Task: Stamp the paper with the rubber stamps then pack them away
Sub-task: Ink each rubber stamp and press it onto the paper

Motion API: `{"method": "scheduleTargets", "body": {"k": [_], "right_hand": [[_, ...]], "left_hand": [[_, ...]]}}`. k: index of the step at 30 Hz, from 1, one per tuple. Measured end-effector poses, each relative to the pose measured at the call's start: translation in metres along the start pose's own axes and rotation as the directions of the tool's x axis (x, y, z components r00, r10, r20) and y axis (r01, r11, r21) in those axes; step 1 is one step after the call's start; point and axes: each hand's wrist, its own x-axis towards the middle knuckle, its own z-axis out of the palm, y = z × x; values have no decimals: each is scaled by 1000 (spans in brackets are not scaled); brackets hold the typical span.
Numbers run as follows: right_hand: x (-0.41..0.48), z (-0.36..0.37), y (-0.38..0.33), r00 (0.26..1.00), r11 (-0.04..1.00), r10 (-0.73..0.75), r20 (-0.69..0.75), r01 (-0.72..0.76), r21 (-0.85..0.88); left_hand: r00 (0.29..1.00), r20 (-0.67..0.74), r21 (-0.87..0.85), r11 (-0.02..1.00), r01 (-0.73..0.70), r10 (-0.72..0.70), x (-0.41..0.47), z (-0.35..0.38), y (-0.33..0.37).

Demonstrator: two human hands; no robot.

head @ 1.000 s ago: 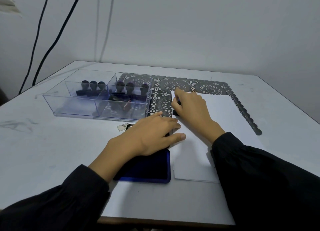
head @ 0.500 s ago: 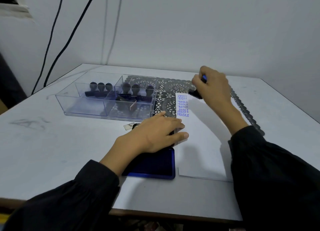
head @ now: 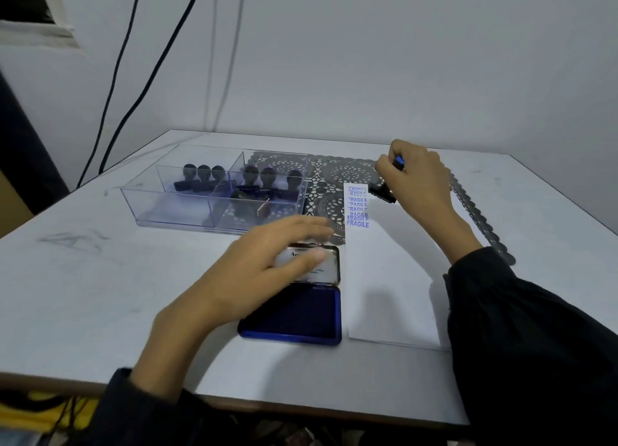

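Over the far left corner of the paper (head: 391, 278), the rubber stamp (head: 384, 190) is held tilted in the right hand (head: 414, 174). The fingers curl round its handle, a blue tip shows above the knuckles, and the dark base points toward a column of blue FRAGILE prints (head: 357, 211) just beside it. Those prints run down the paper's left edge, several overlapping. Just left of the paper lies the open ink pad (head: 294, 315), its lid (head: 329, 265) folded back on the far side. The left hand (head: 264, 265) hangs over that lid, fingers spread and holding nothing; blur hides whether it touches. A dark lace mat (head: 341, 174) shows beyond the paper's far edge. Farther left of the paper stands a clear divided tray (head: 133, 204) with more stamps (head: 267, 176) upright in its far compartments, all on the pale desk (head: 83, 278).
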Motion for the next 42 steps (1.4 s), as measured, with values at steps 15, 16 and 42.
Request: {"method": "scheduleTargets", "body": {"k": [15, 16, 42], "right_hand": [[24, 25, -102, 782, 906, -131, 609, -155, 395], [29, 30, -107, 748, 945, -145, 648, -89, 315], [21, 117, -135, 760, 829, -294, 579, 505, -242]], "left_hand": [[891, -272, 195, 886, 421, -364, -98, -68, -99], [892, -270, 220, 878, 424, -363, -98, -67, -100], [890, -281, 313, 842, 439, -360, -98, -62, -97]]}}
